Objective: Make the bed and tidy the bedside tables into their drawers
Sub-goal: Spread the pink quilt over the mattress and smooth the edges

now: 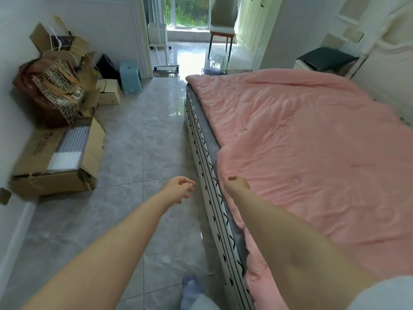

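Note:
A pink quilt (312, 142) lies spread and wrinkled over the bed, leaving a strip of grey mattress top bare along the near side. The mattress side (209, 198) is white with a black pattern. My right hand (237, 184) is at the quilt's left edge, fingers curled round the fabric and thumb on top. My left hand (178, 190) hangs over the floor beside the bed, fingers loosely curled, holding nothing. A white bedside table (300, 64) stands at the bed's far corner with a dark cushion (326, 58) on it.
Open cardboard boxes (55, 162) and patterned bags (58, 92) pile along the left wall. A light blue stool (130, 78) stands near the doorway. Beyond it are a chair (222, 25) and a wheeled rack (166, 52). Glossy tiled floor runs beside the bed.

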`<action>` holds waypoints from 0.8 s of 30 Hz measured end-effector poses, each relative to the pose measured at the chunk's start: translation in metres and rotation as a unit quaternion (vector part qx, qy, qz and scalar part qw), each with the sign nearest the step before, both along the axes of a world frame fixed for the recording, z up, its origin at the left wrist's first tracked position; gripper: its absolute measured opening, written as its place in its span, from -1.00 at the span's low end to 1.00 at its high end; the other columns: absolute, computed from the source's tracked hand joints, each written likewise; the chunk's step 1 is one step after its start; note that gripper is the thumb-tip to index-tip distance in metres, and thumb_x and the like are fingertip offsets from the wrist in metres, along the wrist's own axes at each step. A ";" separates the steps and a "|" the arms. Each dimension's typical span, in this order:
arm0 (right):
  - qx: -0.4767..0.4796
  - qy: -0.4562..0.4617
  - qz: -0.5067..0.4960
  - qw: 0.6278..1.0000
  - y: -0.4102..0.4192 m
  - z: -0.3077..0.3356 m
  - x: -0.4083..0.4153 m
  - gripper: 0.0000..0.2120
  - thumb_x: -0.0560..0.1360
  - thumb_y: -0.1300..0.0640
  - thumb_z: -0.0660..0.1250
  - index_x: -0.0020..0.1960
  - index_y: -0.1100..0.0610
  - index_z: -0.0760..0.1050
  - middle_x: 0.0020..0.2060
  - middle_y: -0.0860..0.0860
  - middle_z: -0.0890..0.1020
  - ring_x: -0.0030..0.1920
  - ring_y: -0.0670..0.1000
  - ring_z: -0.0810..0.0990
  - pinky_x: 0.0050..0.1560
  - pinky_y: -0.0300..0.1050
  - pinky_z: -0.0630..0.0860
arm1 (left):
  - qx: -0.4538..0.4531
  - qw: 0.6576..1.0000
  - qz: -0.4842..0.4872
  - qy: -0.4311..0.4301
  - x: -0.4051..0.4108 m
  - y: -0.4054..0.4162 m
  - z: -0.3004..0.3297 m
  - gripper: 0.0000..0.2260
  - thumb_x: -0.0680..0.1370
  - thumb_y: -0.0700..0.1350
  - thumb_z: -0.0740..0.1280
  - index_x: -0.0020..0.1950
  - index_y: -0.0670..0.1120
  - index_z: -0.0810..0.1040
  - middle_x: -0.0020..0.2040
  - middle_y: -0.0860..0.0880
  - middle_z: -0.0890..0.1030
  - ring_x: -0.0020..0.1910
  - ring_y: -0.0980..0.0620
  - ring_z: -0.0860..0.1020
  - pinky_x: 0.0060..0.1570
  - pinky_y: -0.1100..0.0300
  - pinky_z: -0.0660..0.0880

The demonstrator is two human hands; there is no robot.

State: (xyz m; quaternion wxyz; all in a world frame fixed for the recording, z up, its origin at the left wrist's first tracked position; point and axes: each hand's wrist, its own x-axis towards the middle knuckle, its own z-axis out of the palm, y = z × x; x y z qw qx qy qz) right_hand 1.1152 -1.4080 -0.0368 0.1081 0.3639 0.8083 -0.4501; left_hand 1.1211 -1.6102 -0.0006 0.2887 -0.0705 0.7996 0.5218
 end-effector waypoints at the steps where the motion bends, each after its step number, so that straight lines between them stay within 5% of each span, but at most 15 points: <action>1: -0.001 -0.004 -0.005 1.000 -0.004 -0.002 -0.012 -0.62 0.48 0.17 0.30 0.30 0.12 0.51 0.21 0.17 0.58 0.18 0.20 0.57 0.21 -0.04 0.53 | -0.001 1.000 -0.004 -0.001 -0.011 -0.004 0.000 -0.83 0.61 -0.12 0.20 0.04 0.03 0.58 0.06 0.04 0.66 0.05 -0.03 0.61 0.06 0.08 0.49; 8: -0.044 -0.039 -0.037 0.998 -0.020 -0.031 -0.101 -0.62 0.44 0.17 0.34 0.26 0.09 0.52 0.20 0.15 0.58 0.17 0.17 0.58 0.15 -0.13 0.53 | -0.024 0.998 -0.057 -0.003 -0.125 -0.011 0.001 -0.80 0.64 -0.10 0.18 0.18 -0.06 0.56 0.10 0.00 0.64 0.13 -0.05 0.60 0.14 0.03 0.49; 13: -0.076 -0.041 -0.052 0.995 -0.017 -0.040 -0.169 -0.69 0.42 0.18 0.33 0.16 0.05 0.57 0.07 0.07 0.63 0.12 0.13 0.59 0.21 -0.07 0.53 | -0.043 0.996 -0.069 -0.030 -0.213 -0.010 0.000 -0.82 0.63 -0.08 0.20 0.14 -0.01 0.57 0.11 0.01 0.64 0.10 -0.02 0.61 0.13 0.03 0.50; 18: -0.062 -0.022 -0.058 0.996 -0.005 -0.027 -0.233 -0.68 0.49 0.27 0.22 0.16 0.03 0.59 0.18 0.09 0.60 0.21 0.14 0.54 0.25 -0.14 0.45 | -0.024 0.997 -0.058 -0.047 -0.275 -0.004 0.000 -0.85 0.59 -0.13 0.24 0.07 0.00 0.58 0.09 0.00 0.66 0.10 -0.06 0.61 0.12 0.03 0.51; 24: -0.028 -0.003 -0.102 0.994 0.011 -0.045 -0.314 -0.75 0.43 0.22 0.24 -0.03 -0.05 0.59 0.08 0.12 0.66 -0.07 0.11 0.53 0.17 -0.01 0.54 | -0.026 0.992 -0.114 -0.054 -0.362 0.004 -0.006 -0.84 0.60 -0.12 0.21 0.08 -0.01 0.57 0.05 0.02 0.66 0.01 -0.03 0.61 0.08 0.05 0.51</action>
